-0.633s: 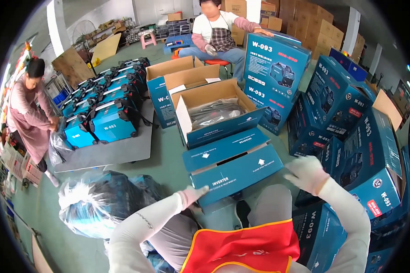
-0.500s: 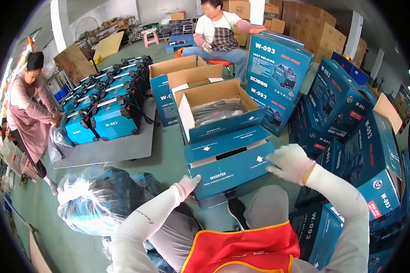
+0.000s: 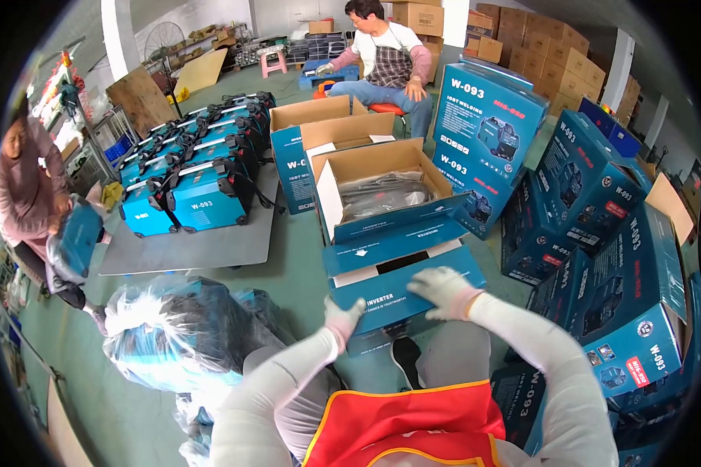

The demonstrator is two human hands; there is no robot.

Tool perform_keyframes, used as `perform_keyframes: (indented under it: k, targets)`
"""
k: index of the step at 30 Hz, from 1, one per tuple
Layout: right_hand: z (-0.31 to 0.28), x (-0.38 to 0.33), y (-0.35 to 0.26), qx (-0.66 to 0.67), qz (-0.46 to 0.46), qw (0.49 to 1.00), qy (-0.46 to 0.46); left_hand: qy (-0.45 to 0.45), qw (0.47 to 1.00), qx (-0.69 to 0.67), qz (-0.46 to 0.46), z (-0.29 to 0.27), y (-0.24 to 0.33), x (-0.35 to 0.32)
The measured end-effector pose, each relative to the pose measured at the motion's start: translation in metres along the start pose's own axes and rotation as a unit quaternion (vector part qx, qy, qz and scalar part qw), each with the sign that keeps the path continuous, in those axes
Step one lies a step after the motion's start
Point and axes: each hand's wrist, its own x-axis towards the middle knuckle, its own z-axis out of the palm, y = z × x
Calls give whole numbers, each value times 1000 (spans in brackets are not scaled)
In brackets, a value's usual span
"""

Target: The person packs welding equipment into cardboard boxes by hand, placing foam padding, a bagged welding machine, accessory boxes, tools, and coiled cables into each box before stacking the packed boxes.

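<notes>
In the centre of the frame, just below an open carton [image 3: 397, 222], the box [image 3: 393, 283] is being touched by both hands. Its front flap [image 3: 384, 294] is being partly covered by the right hand [image 3: 446, 294], with fingers extended and not clenched, while its left end is being touched by the left hand [image 3: 343, 319], whose grip cannot be told. At lower left, a bundle [image 3: 202, 327] is being covered by clear plastic [image 3: 136, 319].

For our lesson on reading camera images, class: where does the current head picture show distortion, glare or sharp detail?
Head view: black surrounds the round fisheye image; head view: white glare washes out part of the plastic bag; head view: the pale upper-right pillar slants, likely lens distortion; head view: left hand and right hand look fairly sharp.
</notes>
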Motion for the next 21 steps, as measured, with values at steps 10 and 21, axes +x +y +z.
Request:
perform_keyframes:
  k: [10,21]
  targets:
    - [41,29,-15,-83,-61,995,19,-53,953,261,141,-31,3,-67]
    - [31,26,-10,-59,-16,997,-36,-127,969,190,97,-32,15,-58]
